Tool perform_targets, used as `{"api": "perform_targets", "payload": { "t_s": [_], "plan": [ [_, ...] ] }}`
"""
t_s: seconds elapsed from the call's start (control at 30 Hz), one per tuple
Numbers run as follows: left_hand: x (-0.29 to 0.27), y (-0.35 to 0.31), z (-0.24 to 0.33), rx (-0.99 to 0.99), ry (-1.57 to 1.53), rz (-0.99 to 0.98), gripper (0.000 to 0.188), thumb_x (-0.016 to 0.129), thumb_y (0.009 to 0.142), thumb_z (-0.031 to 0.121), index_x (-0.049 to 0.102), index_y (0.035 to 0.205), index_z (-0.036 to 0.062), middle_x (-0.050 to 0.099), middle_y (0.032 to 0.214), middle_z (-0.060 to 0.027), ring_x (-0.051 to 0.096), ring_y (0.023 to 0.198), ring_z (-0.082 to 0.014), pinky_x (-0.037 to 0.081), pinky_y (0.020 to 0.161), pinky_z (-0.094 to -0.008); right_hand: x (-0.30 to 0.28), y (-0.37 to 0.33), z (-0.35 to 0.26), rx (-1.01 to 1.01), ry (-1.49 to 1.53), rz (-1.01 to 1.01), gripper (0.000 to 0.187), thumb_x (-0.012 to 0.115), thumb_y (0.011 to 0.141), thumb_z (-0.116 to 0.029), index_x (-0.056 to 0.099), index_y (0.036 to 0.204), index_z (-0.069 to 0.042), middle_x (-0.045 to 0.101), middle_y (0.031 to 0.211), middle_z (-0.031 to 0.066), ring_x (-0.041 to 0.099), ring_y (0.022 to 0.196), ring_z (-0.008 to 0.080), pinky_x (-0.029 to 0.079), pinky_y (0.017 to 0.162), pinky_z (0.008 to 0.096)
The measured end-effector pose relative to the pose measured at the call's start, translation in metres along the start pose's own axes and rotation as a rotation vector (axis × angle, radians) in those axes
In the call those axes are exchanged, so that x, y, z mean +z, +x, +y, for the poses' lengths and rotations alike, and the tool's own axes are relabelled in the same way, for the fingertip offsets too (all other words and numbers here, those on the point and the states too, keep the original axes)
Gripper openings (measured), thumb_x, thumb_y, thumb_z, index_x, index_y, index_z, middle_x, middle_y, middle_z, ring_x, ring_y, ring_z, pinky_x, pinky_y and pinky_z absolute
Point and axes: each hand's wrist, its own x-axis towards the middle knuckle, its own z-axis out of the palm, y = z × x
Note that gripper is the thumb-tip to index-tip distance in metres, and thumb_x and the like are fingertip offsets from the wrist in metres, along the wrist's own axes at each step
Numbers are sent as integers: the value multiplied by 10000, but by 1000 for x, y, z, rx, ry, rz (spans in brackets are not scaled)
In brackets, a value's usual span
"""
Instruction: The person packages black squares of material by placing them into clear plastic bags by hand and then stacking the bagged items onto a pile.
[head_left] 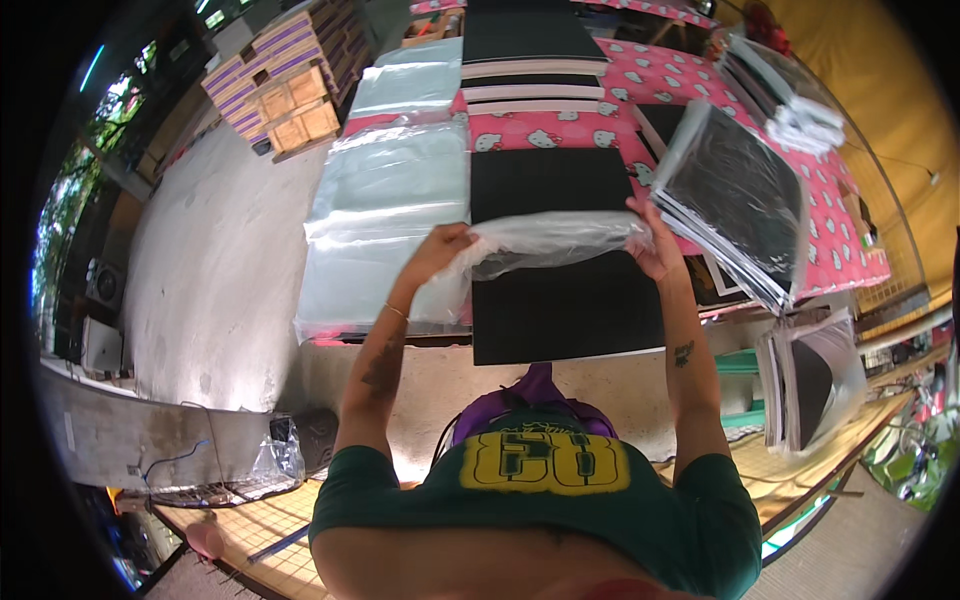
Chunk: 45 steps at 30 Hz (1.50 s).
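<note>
Well to the left of the black board (565,312), beyond a stretch of bare floor, I can see stacked cartons (278,72). Nearer, just beside the board's left edge, flat clear plastic sleeves (392,180) lie in piles on the table. The left hand (440,252) is at that same edge, its fingers pinching one end of a crumpled clear plastic sheet (555,242). Behind the board, at the far side of the table, stands a black-topped stack (532,38), pale along its sides. The sheet itself stretches crosswise over the board's middle, with black showing on both sides of it. The right hand (657,252), by the board's right edge, grips the sheet's other end. Right of the board, a plastic-wrapped bundle (738,175) sits slanted on the pink patterned tablecloth (845,240); farther right and lower is another wrapped bundle (812,385), tilted.
</note>
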Motion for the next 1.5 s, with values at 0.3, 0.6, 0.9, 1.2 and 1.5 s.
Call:
{"api": "perform_targets", "payload": {
  "t_s": [0.3, 0.6, 0.9, 1.2, 1.5],
  "plan": [
    [-1, 40, 4, -66, 88, 49, 435, 621, 829, 279, 544, 1109, -45, 603, 1027, -159, 548, 1006, -229, 440, 827, -332, -7, -1, 12, -187, 59, 95, 274, 559, 874, -239, 504, 1105, -103, 583, 1031, 40, 588, 925, 176, 486, 793, 361],
    [129, 71, 124, 396, 200, 75, 342, 559, 823, 334, 601, 1001, 44, 584, 1052, -188, 510, 1068, -318, 386, 926, -391, 90, -67, -17, -525, -260, -173, 593, 533, 908, -245, 222, 1411, -201, 307, 1393, 51, 385, 1225, 200, 381, 952, 375],
    [103, 2, 164, 60, -703, -329, 485, 530, 887, 435, 569, 1072, -11, 609, 1005, -105, 585, 876, -113, 487, 760, -270, 33, -108, -111, -460, -509, 72, 665, 613, 845, -358, 321, 1338, -22, 507, 1210, 117, 499, 1094, 194, 379, 948, 348],
    [66, -30, 150, 714, -1084, -565, 371, 493, 916, 263, 545, 1146, -23, 601, 1072, -157, 572, 925, -253, 444, 908, -366, 38, -133, -92, -126, -36, -119, 322, 542, 882, -384, 592, 840, -69, 565, 663, 57, 581, 675, 145, 515, 734, 341],
    [63, -97, 174, 243, -347, -712, 357, 631, 834, 176, 546, 1144, 21, 630, 1008, -113, 611, 867, -155, 508, 782, -318, 19, -114, -100, -453, 135, -16, 246, 470, 938, -297, 583, 904, -80, 567, 754, 30, 579, 659, 161, 512, 648, 312]
  ]
}}
